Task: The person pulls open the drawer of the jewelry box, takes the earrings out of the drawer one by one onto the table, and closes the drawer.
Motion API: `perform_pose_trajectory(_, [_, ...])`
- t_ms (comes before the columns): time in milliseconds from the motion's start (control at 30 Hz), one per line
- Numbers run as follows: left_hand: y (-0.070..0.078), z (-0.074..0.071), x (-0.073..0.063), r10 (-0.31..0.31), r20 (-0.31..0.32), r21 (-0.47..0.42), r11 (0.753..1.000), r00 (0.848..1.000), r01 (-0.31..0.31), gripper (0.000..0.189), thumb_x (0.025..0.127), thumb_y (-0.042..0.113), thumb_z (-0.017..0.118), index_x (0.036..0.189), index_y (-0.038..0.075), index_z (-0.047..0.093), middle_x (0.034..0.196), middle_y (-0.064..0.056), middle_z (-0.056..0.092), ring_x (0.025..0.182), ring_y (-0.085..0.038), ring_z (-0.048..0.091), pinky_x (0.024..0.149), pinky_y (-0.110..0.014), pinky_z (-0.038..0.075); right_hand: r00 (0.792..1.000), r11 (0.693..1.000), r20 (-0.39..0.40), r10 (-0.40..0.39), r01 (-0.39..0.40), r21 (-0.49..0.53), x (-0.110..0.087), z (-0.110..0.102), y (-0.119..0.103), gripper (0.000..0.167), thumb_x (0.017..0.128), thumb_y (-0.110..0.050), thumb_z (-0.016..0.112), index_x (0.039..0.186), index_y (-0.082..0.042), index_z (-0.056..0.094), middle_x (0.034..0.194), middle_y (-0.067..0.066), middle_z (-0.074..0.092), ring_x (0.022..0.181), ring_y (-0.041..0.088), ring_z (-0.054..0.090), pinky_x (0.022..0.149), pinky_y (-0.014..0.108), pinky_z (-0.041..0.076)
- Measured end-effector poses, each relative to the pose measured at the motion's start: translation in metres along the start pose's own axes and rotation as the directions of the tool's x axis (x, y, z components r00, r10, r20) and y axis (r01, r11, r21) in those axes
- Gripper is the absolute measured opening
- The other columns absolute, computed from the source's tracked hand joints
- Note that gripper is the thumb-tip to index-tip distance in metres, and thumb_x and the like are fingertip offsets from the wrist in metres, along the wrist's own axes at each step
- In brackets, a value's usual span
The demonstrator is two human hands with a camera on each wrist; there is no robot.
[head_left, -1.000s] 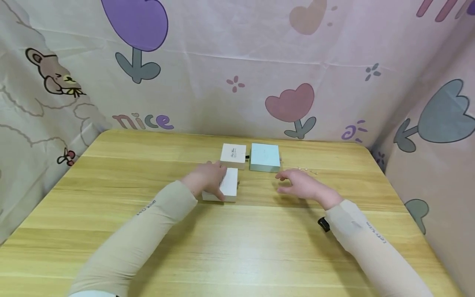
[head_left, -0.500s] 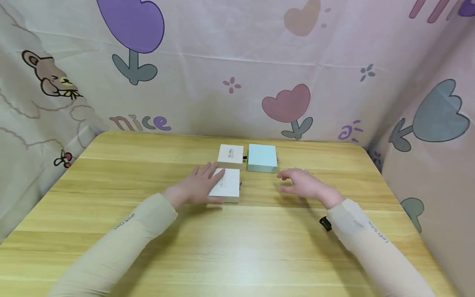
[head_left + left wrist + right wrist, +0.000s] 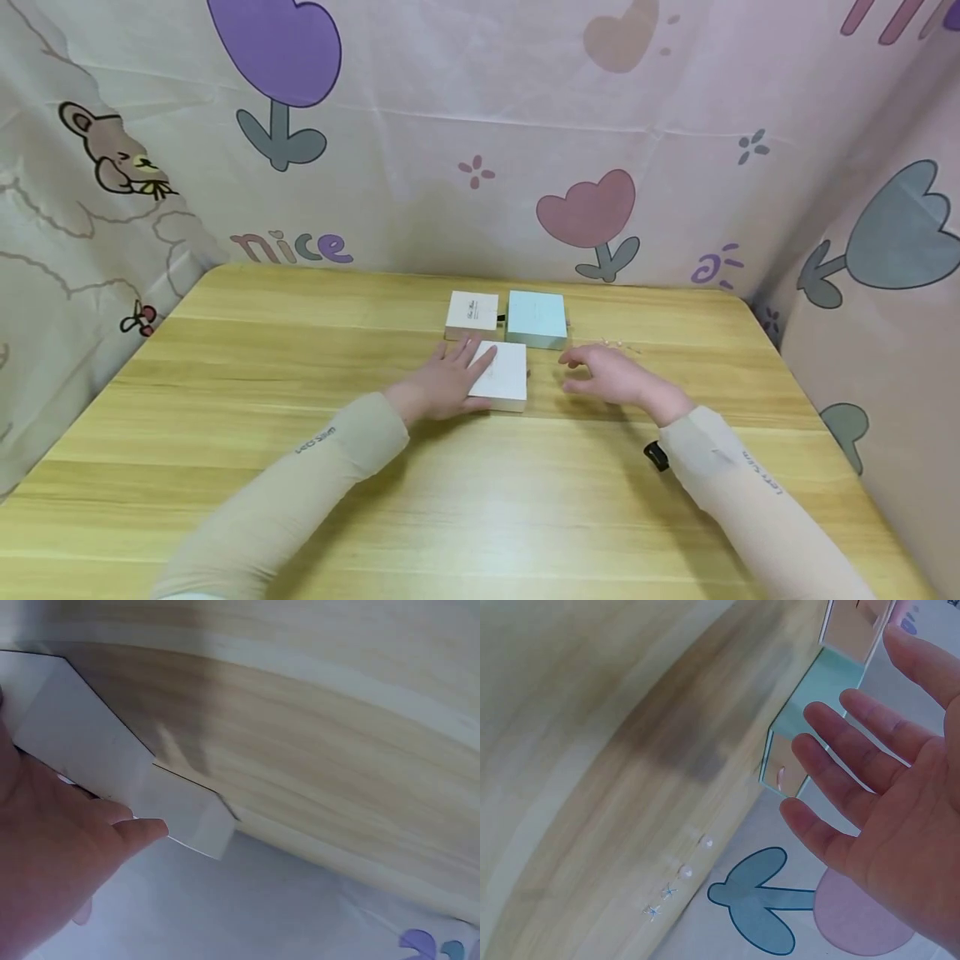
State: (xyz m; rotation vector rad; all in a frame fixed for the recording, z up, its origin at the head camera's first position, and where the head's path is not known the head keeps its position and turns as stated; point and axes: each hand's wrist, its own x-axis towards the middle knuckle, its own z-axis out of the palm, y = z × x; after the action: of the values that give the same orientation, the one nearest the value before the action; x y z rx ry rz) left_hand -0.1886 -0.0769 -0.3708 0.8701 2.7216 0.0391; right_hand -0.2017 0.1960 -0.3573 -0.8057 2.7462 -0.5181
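My left hand (image 3: 442,387) lies with fingers spread and straight at the left side of a white box (image 3: 501,371), fingertips over its top. In the left wrist view, the thumb side is hidden and the fingers touch the white box. Behind stand a small white box with black script (image 3: 471,312) and a light blue box (image 3: 537,315), side by side. My right hand (image 3: 611,375) hovers to the right of the boxes, its fingers relaxed and holding nothing. In the right wrist view, the blue box's end shows a pink ribbon tab (image 3: 781,778).
Small pearl and starfish-shaped trinkets (image 3: 686,871) lie on the wooden table (image 3: 465,517), beyond my right hand. A printed cloth (image 3: 420,150) hangs along the back and both sides of the table. A black device (image 3: 657,456) sits at my right wrist.
My left hand let go its grip across the white box, drew back left, then came right with straight fingers. The box has slid right, nearer the blue box's front. My right hand stays put.
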Motion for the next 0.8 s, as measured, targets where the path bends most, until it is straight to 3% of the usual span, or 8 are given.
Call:
perform_pose_trajectory(333, [0.022,0.005,0.024,0.001,-0.045,0.049,0.999,0.999,0.001,0.081,0.093,0.062,0.033,0.152,0.016,0.001,0.158,-0.015,-0.004,0.146,-0.030,0.000,0.116,-0.052,0.012,1.000,1.000,-0.007,0.009,-0.009,-0.007,0.000,0.003,-0.001,0.043,0.087,-0.023,0.065,0.121,0.003,0.058,0.116,0.018,0.063,0.108,0.032,0.059,0.096,0.048,0.045])
perform_pose_trajectory(567, [0.012,0.009,0.023,0.043,-0.088,-0.071,0.996,0.995,-0.050,0.098,0.088,0.065,0.042,0.150,0.005,-0.003,0.158,-0.014,-0.009,0.146,-0.028,-0.009,0.117,-0.050,0.007,0.999,0.999,-0.007,0.042,-0.042,-0.007,0.003,0.003,-0.004,0.040,0.087,-0.021,0.064,0.119,0.003,0.059,0.115,0.017,0.065,0.106,0.032,0.060,0.094,0.047,0.046])
perform_pose_trajectory(800, [0.002,0.009,0.021,0.075,-0.105,-0.083,0.993,0.992,-0.084,0.093,0.091,0.061,0.041,0.150,0.002,0.000,0.158,-0.015,-0.004,0.146,-0.029,-0.003,0.116,-0.053,0.010,0.998,0.998,-0.027,0.055,-0.056,-0.033,0.008,0.005,-0.007,0.034,0.088,-0.020,0.062,0.115,0.001,0.063,0.107,0.013,0.068,0.099,0.027,0.064,0.091,0.044,0.049])
